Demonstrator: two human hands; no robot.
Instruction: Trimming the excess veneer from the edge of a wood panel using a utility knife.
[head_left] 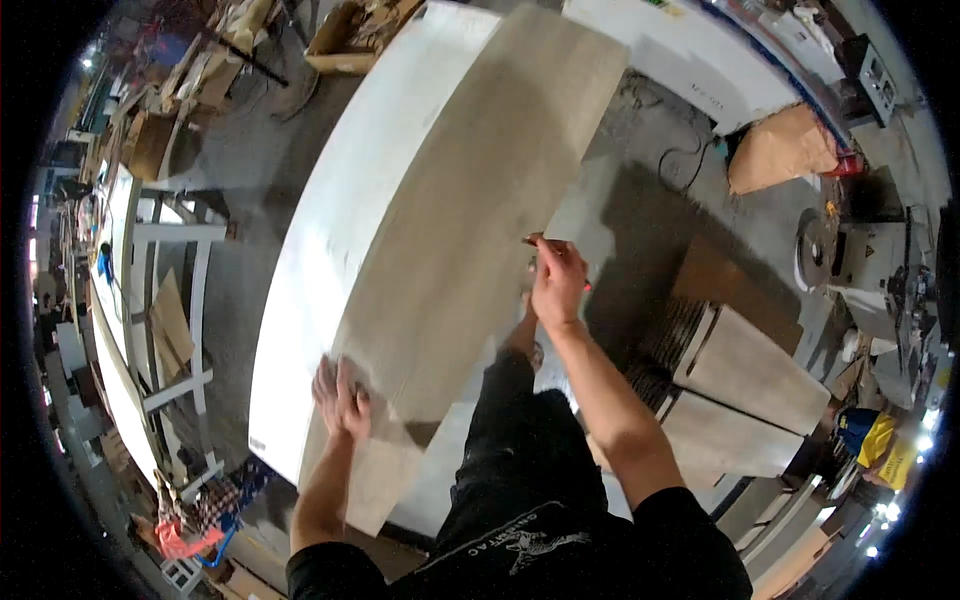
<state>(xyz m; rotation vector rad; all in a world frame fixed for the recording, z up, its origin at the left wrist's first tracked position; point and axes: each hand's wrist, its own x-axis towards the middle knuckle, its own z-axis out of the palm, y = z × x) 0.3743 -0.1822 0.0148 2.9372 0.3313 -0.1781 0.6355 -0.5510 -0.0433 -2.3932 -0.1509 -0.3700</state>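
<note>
A long greyish-beige board [450, 220] lies in front of me, over a longer white panel [310, 225] that shows along its left side. My left hand [343, 400] rests palm down near the board's left edge, its fingers spread and stretched out. Beside the right edge, my right hand [560, 283] is closed around a thin pen-like tool [530, 240]. A dark tip sticks out past the fingers and a bit of red shows at the other side of the hand. The tool's exact kind is hidden by my fingers.
To the right stand stacks of beige boards [745, 365]. A brown paper sheet [783, 150] and a cable [682, 170] are at the far right. On the left is a white frame rack [200, 300]; a cardboard box [345, 50] sits at the far left. A person in yellow [885, 450] is at right.
</note>
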